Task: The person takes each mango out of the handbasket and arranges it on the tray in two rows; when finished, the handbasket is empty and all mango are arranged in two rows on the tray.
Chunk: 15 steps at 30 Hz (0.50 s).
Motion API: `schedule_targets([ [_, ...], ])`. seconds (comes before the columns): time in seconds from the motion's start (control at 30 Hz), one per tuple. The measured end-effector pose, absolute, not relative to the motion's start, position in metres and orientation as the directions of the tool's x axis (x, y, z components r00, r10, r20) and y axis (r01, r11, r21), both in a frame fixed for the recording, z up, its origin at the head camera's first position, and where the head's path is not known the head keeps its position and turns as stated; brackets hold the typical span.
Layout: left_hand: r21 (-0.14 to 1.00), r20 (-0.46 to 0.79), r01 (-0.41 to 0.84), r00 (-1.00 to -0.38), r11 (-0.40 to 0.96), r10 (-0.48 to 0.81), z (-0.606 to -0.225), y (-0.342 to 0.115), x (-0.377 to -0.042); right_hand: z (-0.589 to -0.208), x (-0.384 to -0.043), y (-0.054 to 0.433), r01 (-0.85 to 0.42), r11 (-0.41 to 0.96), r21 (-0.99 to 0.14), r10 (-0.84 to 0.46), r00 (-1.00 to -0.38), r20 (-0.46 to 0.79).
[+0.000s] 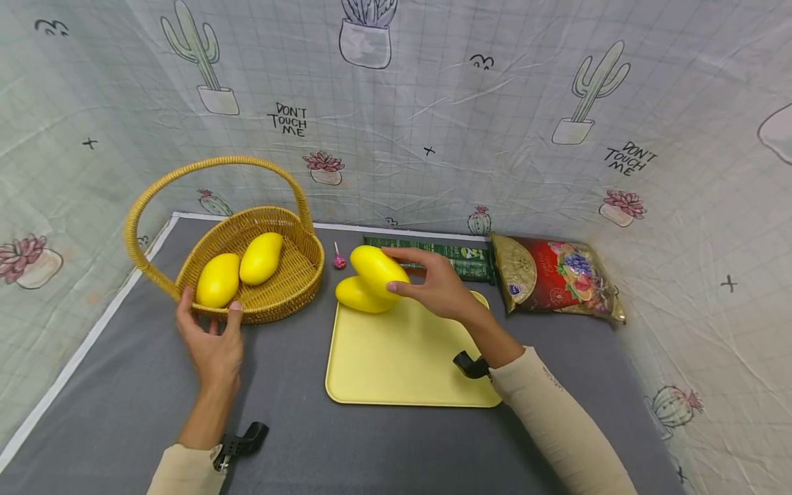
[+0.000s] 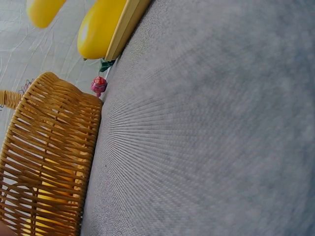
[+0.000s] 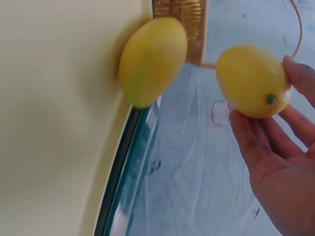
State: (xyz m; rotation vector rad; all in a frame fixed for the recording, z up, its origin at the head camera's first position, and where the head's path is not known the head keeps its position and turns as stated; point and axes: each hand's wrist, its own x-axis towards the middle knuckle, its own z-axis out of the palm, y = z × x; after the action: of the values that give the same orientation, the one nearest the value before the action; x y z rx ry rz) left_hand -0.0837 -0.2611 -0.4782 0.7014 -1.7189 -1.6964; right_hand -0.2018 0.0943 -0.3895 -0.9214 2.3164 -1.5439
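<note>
The right hand (image 1: 439, 285) holds the raised mango (image 1: 380, 269) by its right end, thumb on one side and fingers on the other, the gap between them just the width of the fruit; it hangs above the far left corner of the tray (image 1: 396, 357), and both wrist views show air between it and the tray mango (image 1: 355, 295) below. The left hand (image 1: 213, 350) holds the near rim of the basket (image 1: 297, 299), thumb and forefinger set wide apart; whether its other fingers hook under the wicker, I cannot tell from here. Two mangoes (image 1: 218, 280) sit inside, toward the left and middle, leaving bare wicker on the right.

With the hold so near one end, I'd want firm, even pressure, as a smooth skin could turn between the fingers and the free end dip; any sideways move is best made high enough to clear the tray mango, which could roll if bumped, and the basket rim too; a light, steady left hand would guard against tipping; the lollipop (image 1: 339, 262), on the tabletop (image 1: 278, 412) between basket and tray, also deserves a wide berth.
</note>
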Motion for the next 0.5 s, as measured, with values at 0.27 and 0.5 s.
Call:
schedule_targets([
  [0.27,0.998,0.066,0.056,-0.668,0.038,-0.741,-0.479,-0.261,-0.084,-0.398,-0.203,0.134,-0.352,0.260,-0.899,-0.606,-0.784,0.132],
  [0.5,0.998,0.062,0.059,-0.667,0.031,-0.743,-0.479,-0.261,-0.084,-0.408,-0.200,0.166,-0.283,0.327,-0.902,-0.592,-0.805,0.038],
])
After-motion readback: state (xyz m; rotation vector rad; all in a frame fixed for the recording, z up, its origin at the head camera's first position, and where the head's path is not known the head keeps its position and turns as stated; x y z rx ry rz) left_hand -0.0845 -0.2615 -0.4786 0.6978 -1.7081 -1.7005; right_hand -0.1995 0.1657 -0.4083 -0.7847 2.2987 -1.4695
